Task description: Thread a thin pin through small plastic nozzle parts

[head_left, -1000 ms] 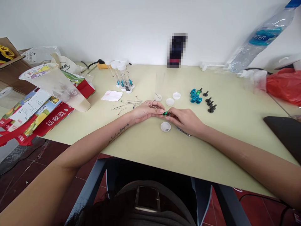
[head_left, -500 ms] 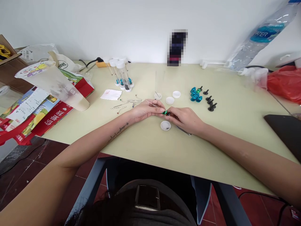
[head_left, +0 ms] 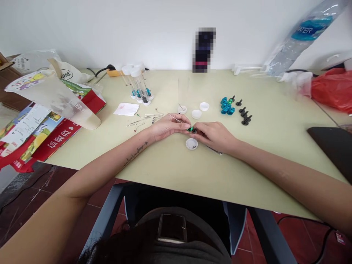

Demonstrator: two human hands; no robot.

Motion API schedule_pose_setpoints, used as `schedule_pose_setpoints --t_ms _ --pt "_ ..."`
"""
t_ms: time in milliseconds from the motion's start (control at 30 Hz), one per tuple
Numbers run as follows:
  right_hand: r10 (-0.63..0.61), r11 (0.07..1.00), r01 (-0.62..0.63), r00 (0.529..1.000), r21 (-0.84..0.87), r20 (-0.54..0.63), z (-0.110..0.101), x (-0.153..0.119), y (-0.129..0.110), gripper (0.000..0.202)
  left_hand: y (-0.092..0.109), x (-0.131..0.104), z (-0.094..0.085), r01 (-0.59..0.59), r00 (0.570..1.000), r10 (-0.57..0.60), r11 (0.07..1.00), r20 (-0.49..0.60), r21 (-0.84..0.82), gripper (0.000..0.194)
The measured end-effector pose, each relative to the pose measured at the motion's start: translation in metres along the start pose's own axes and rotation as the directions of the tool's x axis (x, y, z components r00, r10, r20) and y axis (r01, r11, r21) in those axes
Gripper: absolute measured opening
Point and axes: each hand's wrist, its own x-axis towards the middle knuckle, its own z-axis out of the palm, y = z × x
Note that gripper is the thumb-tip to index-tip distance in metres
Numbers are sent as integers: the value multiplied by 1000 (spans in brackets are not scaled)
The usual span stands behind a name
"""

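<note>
My left hand [head_left: 169,127] pinches a small shiny green metal piece [head_left: 190,129] between thumb and fingers. A thin metal rod [head_left: 173,117] slants up and left from this grip. Facing it, my right hand [head_left: 213,135] has its thumb and fingertips closed on a small black part [head_left: 194,130] right against the green piece. I cannot tell whether the two parts are joined. Just below the fingertips sits a white cap [head_left: 191,144] with tiny dark bits inside. A slim metal tool [head_left: 215,150] lies partly hidden beneath my right hand.
Blue metal pieces [head_left: 226,107] and black round-based parts [head_left: 245,119] lie to the right. Thin metal rods [head_left: 150,116] are scattered left, near capped clear tubes [head_left: 141,86]. White caps [head_left: 196,114] stand behind my hands. A tilted drink cup [head_left: 66,97] and water bottle [head_left: 305,36] flank the table.
The whole view has shifted slightly, so things appear a little further left and higher. The black part shows a bit more between my fingertips. Both hands keep their grips.
</note>
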Motion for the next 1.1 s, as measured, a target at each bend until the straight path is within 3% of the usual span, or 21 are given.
schedule_pose_setpoints --t_ms 600,1100 --pt "22 999 -22 1000 48 -5 0 -1 -1 45 -1 2 -1 2 1000 -2 1000 9 4 30" --pt "30 999 -30 1000 -11 -10 0 0 -1 49 -2 3 -3 0 1000 0 1000 18 -7 28"
